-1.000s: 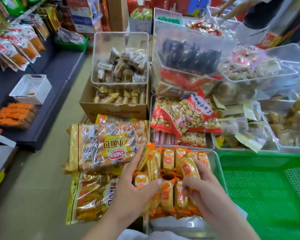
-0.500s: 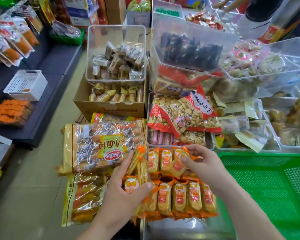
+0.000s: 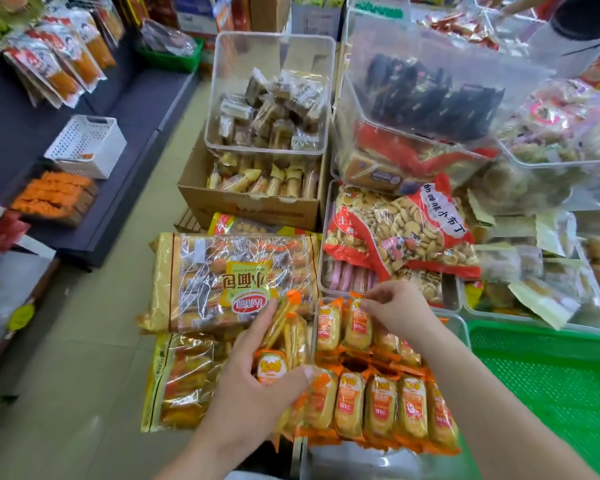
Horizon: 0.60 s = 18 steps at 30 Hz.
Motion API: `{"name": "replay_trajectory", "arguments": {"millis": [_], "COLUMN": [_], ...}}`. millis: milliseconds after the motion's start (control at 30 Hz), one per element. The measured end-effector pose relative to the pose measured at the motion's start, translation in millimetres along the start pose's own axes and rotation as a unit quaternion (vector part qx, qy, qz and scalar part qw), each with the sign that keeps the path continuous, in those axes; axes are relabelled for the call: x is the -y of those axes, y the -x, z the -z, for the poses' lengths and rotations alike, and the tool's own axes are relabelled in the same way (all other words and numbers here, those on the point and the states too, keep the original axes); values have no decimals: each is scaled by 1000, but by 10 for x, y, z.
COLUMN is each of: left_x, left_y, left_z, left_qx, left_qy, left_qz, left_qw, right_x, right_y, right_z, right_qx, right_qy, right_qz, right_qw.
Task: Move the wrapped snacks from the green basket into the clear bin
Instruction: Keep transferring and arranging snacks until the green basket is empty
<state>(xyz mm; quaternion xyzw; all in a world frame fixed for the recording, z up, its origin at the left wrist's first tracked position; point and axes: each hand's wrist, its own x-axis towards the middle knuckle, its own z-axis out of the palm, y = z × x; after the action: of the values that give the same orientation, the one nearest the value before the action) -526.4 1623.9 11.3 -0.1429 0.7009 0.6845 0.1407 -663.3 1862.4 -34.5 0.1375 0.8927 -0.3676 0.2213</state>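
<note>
Several orange-and-yellow wrapped snacks point(image 3: 381, 407) lie in neat rows inside the clear bin point(image 3: 459, 327) at the bottom centre. My left hand point(image 3: 253, 379) grips a bunch of the same snacks point(image 3: 288, 337) just outside the bin's left wall. My right hand point(image 3: 395, 310) pinches the top edge of a snack point(image 3: 359, 323) in the bin's far row. The green basket point(image 3: 551, 379) stands to the right, and its visible mesh floor holds nothing.
Large bags of small bread point(image 3: 229, 278) lie left of the bin. Behind stand a bag of round biscuits point(image 3: 395, 230), a cardboard box point(image 3: 253, 206) and clear bins of other snacks point(image 3: 271, 98). A dark shelf with a white basket point(image 3: 87, 143) runs along the left.
My right hand has moved from the near row to the far row and now pinches a snack there. The near row lies straightened. My left hand keeps its bunch.
</note>
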Motion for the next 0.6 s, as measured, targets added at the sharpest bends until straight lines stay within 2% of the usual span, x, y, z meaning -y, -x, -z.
{"name": "replay_trajectory", "arguments": {"millis": [367,433,500,600], "left_x": [10,3,-11,-42], "left_y": [1,4,1,4], "left_z": [-47,-71,-110,-195], "left_qx": [21,24,27,27], "left_qy": [4,12,29,6], "left_qz": [-13,-13,-8,-20], "left_qw": [1000,1000,999,999], "right_x": [-31,75,232,396], "right_y": [95,307,622,1092], "right_z": [-4,36,49,-2], "right_qx": [-84,-97,-48,104], "right_qy": [57,23,-71,-218], "right_qz": [39,62,74,36], "right_qw": [994,993,994,970]}}
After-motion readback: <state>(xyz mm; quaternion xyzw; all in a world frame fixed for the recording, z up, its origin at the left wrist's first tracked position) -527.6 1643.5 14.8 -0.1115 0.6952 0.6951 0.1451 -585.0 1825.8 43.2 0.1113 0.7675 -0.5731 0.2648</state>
